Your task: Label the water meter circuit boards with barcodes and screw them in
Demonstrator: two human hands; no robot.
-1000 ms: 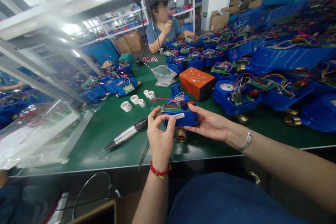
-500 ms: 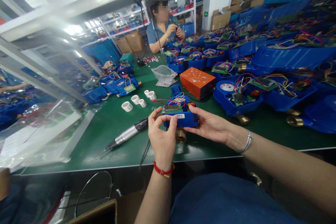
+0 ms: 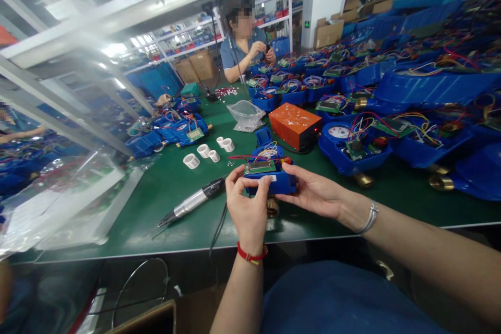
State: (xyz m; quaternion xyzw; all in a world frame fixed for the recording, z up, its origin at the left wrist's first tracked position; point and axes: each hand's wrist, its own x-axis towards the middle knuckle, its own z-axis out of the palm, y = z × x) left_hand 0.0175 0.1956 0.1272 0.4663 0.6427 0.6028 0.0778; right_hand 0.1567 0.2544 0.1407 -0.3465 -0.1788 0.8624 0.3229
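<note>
A blue water meter (image 3: pixel 284 182) with its brass pipe fitting (image 3: pixel 273 207) below stands in front of me on the green table. A green circuit board (image 3: pixel 260 167) with a display lies across its open top, with red and other coloured wires behind it. My right hand (image 3: pixel 313 188) grips the meter's right side between thumb and fingers. At the front face, my left hand (image 3: pixel 248 201) pinches thumb and index finger together at the left end of a white barcode label (image 3: pixel 273 178). Another left finger touches the board's left corner.
An electric screwdriver (image 3: pixel 191 201) lies to the left, near several white label rolls (image 3: pixel 191 160). Behind the meter are an orange box (image 3: pixel 295 125) and a clear plastic bag (image 3: pixel 246 115). Many blue meters (image 3: pixel 354 146) crowd the right. A co-worker (image 3: pixel 246 47) sits opposite.
The view has shifted slightly. Both hands remain at the meter, which is tipped a little differently, and the left thumb now covers more of the label.
</note>
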